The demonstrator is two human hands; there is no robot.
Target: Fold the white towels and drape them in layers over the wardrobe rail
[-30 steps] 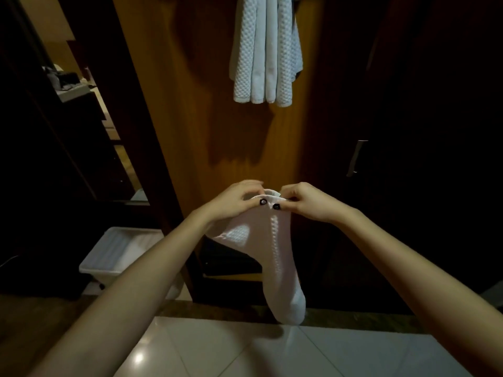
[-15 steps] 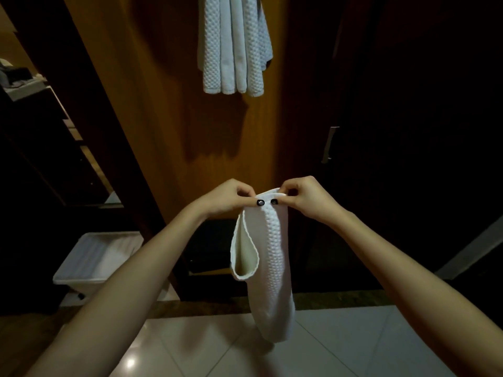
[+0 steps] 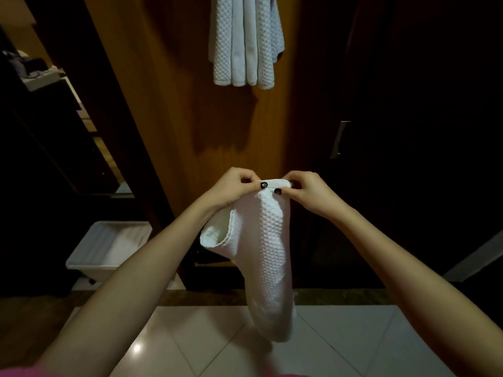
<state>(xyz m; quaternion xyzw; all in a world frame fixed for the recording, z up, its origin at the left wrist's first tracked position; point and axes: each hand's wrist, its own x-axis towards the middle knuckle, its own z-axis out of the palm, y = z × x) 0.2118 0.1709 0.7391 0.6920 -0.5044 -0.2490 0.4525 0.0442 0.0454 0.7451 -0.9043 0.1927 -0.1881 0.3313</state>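
A white waffle-weave towel (image 3: 272, 254) hangs folded lengthwise in front of me, its lower end over the tiled floor. My left hand (image 3: 231, 189) pinches its top edge from the left, and my right hand (image 3: 307, 191) pinches the same edge from the right, thumbs almost touching. Higher up, several folded white towels (image 3: 245, 42) hang in layers against the wooden wardrobe panel. The rail they hang from is out of view above the frame.
A white plastic bin (image 3: 109, 246) with white cloth in it stands on the floor at the left. Dark shelves (image 3: 49, 77) rise behind it. A dark wardrobe door with a metal handle (image 3: 339, 140) is at the right. Glossy tiles (image 3: 204, 344) lie below.
The towel's left layer has swung out and opened into a loop, then settled lower. Both hands keep pinching the top edge close together. My view shifted slightly against the wardrobe.
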